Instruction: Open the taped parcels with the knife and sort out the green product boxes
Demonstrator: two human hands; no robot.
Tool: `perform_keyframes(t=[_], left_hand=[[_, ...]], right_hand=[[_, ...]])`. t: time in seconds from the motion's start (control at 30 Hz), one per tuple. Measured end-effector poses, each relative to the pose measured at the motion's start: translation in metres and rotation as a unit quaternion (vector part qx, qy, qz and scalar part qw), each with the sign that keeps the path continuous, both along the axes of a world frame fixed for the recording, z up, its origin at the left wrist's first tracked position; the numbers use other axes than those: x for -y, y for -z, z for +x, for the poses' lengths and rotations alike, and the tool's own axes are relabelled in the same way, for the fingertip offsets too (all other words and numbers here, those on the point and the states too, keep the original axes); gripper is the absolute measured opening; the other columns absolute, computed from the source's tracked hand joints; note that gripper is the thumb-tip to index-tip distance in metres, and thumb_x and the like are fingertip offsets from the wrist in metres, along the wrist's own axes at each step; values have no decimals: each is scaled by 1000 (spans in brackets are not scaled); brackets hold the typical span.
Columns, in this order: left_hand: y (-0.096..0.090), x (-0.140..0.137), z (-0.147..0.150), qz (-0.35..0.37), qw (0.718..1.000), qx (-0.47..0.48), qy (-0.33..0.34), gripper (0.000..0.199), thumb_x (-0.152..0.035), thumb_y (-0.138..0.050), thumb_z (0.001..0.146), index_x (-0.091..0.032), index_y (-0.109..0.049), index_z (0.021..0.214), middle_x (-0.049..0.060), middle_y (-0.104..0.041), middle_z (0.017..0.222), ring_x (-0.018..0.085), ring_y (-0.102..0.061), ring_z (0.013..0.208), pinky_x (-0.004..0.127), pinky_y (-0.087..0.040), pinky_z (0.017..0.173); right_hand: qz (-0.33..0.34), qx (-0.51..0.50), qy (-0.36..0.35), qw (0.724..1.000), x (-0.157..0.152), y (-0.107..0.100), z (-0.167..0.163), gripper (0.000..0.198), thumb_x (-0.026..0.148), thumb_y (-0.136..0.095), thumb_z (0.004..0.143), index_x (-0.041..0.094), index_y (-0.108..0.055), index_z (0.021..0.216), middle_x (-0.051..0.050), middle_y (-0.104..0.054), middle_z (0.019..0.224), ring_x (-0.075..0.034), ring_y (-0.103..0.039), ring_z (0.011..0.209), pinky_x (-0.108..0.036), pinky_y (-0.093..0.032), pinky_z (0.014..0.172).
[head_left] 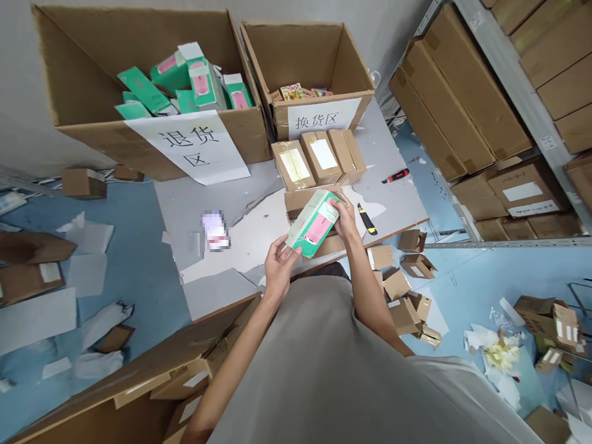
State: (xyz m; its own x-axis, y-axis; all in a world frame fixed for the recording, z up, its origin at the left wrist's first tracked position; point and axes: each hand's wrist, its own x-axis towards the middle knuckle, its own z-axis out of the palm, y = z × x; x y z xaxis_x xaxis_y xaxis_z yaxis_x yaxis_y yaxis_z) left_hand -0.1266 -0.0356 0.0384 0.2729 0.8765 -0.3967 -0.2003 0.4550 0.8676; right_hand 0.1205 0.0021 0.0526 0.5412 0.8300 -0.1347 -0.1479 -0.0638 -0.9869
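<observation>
Over a brown cardboard box (296,202), left hand (278,264) and right hand (345,216) grip a green-and-pink oblong cardboard carton (314,226), likely for steadiness.

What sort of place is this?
Probably a warehouse returns station: there's a returns sign (退货区), an exchanges sign (换货区), and metal shelving stacked with cardboard boxes.
</observation>
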Motion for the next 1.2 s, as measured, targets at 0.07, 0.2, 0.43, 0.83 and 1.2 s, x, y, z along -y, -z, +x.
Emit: perform_keyframes(t=[0.07,0.2,0.43,0.83,1.2], left_hand=[[3,1,-1,-4,1000,-5,-11,78,-54,-106,75,-25,-70,139,15,-72,153,35,-74,142,51,-57,125],[-1,2,-2,12,999,-25,-16,74,-53,-105,75,-24,-72,134,15,-72,150,34,-75,136,50,-59,122],[-11,-8,-3,-155,987,35,5,59,-58,-93,89,-24,-70,132,11,-81,127,30,-82,115,51,-69,107],[-3,-39,-8,-266,951,155,1,48,-53,-76,104,-25,-72,142,14,-83,141,34,-81,134,57,-64,126],[-76,-246,21,13,981,188,-39,70,-75,-64,109,-21,-68,154,20,-72,158,46,-58,164,68,-60,129]], right_hand=[[-8,-13,15,1000,5,4,-3,61,69,-74,90,23,-78,130,-12,-81,143,-36,-74,138,-49,-62,119],[-13,-12,16,1000,11,4,-4,57,69,-73,91,25,-78,128,-11,-82,139,-34,-74,135,-48,-63,117],[-26,79,-67,994,10,-12,12,63,81,-69,99,26,-84,125,-9,-84,132,-35,-72,134,-48,-55,122],[-26,132,-196,971,-77,-19,5,51,68,-79,94,26,-79,122,-9,-84,127,-33,-75,119,-48,-61,111],[166,193,-218,942,-337,-115,-30,87,92,-74,94,29,-67,154,-16,-67,164,-36,-59,157,-54,-46,137]])
